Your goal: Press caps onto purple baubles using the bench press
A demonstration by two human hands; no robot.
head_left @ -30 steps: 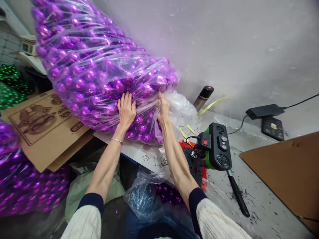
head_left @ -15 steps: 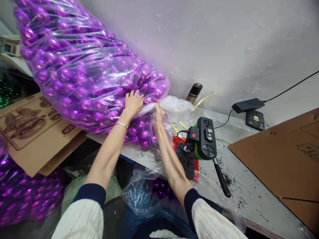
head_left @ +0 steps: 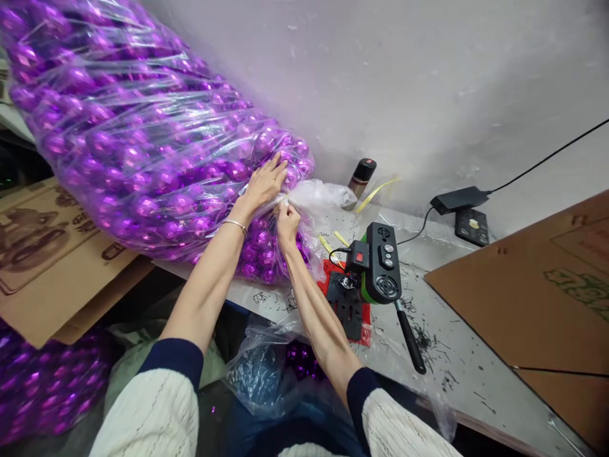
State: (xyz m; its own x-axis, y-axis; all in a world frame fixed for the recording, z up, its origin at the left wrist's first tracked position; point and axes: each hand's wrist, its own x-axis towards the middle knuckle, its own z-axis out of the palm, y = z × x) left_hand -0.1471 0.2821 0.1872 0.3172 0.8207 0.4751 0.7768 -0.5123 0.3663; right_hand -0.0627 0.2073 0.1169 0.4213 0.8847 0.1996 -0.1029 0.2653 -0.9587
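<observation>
A big clear plastic bag (head_left: 143, 152) full of shiny purple faceted balls leans along the wall and rests its end on the table. My left hand (head_left: 263, 184) lies on that end with fingers stretched out, pressing on the plastic. Just beside it, my right hand (head_left: 287, 223) is closed round the gathered plastic of the bag. From there the bag's loose, whitish neck (head_left: 323, 193) sticks out to the right. What lies beneath my left palm is hidden.
Right of my hands stands a black-and-green device (head_left: 382, 263) with a lever handle. Behind it are a dark-capped bottle (head_left: 362, 178) and a black power adapter (head_left: 459, 199). Cardboard boxes (head_left: 518, 298) flank the table, which bears black scraps. Another purple-ball bag (head_left: 52, 381) lies lower left.
My left hand has slid up and right over the bag's end, its fingers straightening out. The view has shifted slightly, so the table things appear further left. My right hand still grips the plastic.
</observation>
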